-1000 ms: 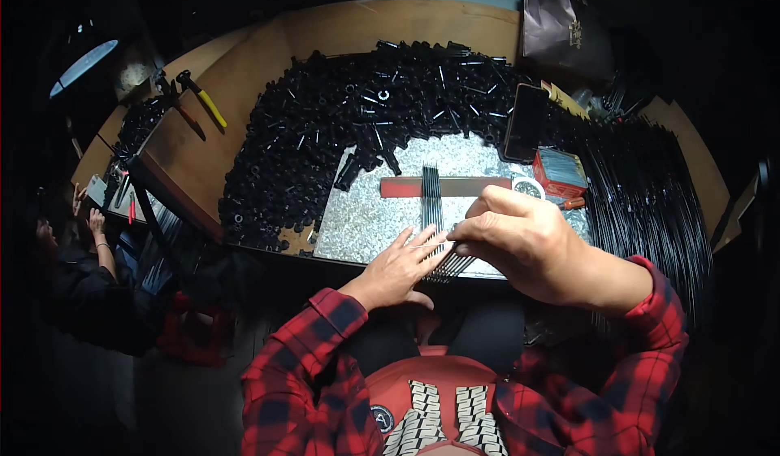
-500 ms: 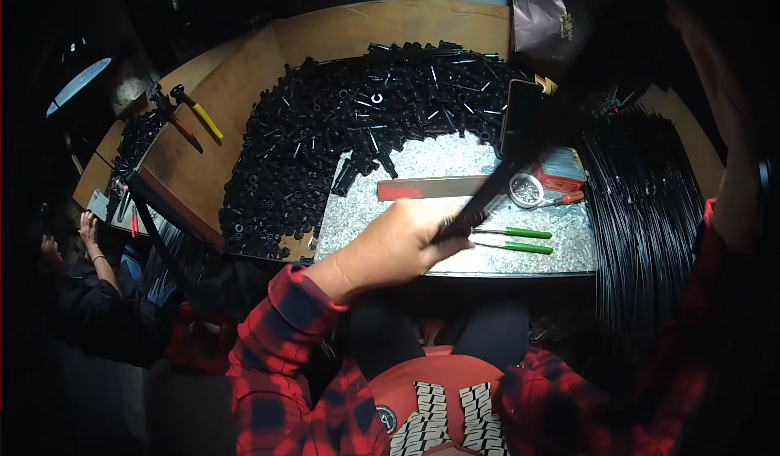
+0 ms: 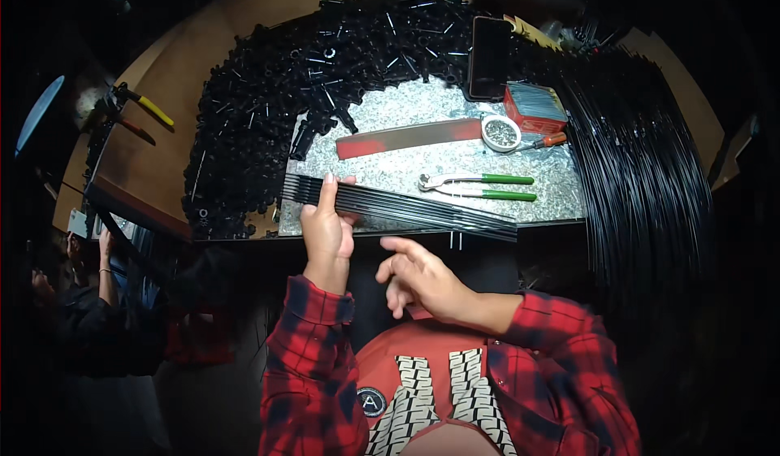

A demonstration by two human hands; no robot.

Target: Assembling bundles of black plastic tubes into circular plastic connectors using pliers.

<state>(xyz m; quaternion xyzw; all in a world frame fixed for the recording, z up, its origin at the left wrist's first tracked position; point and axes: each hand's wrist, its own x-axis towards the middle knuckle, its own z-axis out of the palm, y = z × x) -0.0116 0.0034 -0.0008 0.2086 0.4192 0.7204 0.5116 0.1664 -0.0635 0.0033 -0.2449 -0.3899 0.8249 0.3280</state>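
Observation:
My left hand (image 3: 327, 228) is closed around one end of a flat bundle of thin black rods (image 3: 406, 204), its thumb on top. The rods slant across the front of the worktable, with their far ends to the right. Two thin pale prongs hang below the bundle near its right part. Below the rods, and apart from them, is my right hand (image 3: 422, 279), fingers spread and slightly bent, holding nothing. Green-handled pincers (image 3: 479, 186) lie just beyond the bundle on the speckled table surface (image 3: 561, 204).
A heap of small black parts (image 3: 268, 90) covers the back and left. Behind the pincers lie a red-and-grey bar (image 3: 406, 139), a white dish (image 3: 501, 133), an orange-handled screwdriver (image 3: 552, 140), a red box (image 3: 536, 115) and a phone (image 3: 490, 58). Long black rods (image 3: 634, 147) pile up right. A co-worker's hand (image 3: 106, 245) shows far left.
My left hand has moved left, and its bundle now lies nearly level instead of rising rightward. My right arm has come down from the far right to below the bundle. The view has tilted.

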